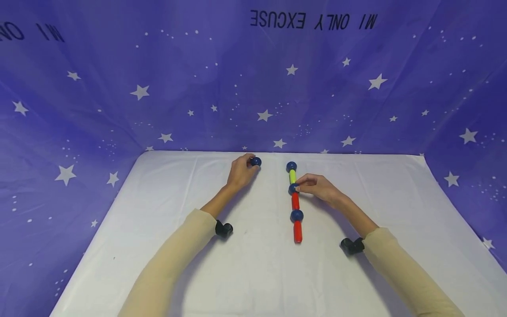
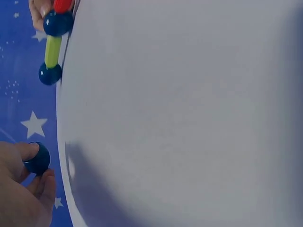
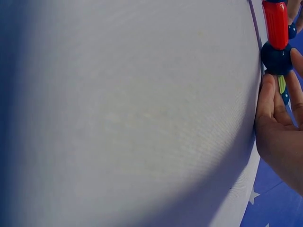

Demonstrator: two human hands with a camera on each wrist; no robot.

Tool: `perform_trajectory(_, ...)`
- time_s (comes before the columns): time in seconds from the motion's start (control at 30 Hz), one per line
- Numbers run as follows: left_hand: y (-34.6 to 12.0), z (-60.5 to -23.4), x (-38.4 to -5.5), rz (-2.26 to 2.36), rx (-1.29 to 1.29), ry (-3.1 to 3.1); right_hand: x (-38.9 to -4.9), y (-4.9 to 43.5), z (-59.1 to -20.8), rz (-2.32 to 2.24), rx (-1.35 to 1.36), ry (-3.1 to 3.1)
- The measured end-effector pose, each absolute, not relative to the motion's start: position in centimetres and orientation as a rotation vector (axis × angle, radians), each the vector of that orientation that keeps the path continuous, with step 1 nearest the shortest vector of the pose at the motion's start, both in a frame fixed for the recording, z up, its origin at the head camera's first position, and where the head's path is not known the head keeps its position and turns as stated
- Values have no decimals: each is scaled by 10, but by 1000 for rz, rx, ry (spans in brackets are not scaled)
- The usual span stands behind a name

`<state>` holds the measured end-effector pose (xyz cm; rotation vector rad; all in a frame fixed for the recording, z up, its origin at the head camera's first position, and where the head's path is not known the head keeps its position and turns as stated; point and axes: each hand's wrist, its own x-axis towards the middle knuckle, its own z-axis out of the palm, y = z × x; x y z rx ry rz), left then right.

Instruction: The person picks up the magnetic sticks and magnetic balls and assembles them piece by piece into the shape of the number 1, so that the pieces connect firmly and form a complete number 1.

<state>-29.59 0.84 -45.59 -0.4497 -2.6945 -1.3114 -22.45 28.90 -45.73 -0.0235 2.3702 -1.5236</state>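
Between thumb and fingers, my left hand (image 1: 240,171) pinches a loose dark blue ball (image 1: 256,162) near the far edge of the table; the left wrist view shows the same ball (image 2: 38,158). My right hand (image 1: 320,186) grips the middle blue ball (image 1: 293,189) of a straight chain. In that chain a far blue ball (image 1: 291,166) joins a yellow-green rod (image 1: 292,176). Below the gripped ball come a red rod (image 1: 295,202), another blue ball (image 1: 296,215) and a second red rod (image 1: 298,232) pointing toward me. A gap separates the loose ball from the chain.
A white cloth covers the table (image 1: 253,273). Behind it hangs a purple curtain (image 1: 222,88) with white stars and lettering. Black wrist cameras (image 1: 224,230) stick out from both sleeves, low over the cloth.
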Motion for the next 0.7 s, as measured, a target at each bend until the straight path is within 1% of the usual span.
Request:
perform_trajectory(0.33,10,-454,-264,-1434,-583,-2685,-223,290,-458,-1508,-18,2374)
perform_trajectory(0.7,20,-442,-229,-1547,-705,-2667,-225,290,-457,-1513,-9,2365)
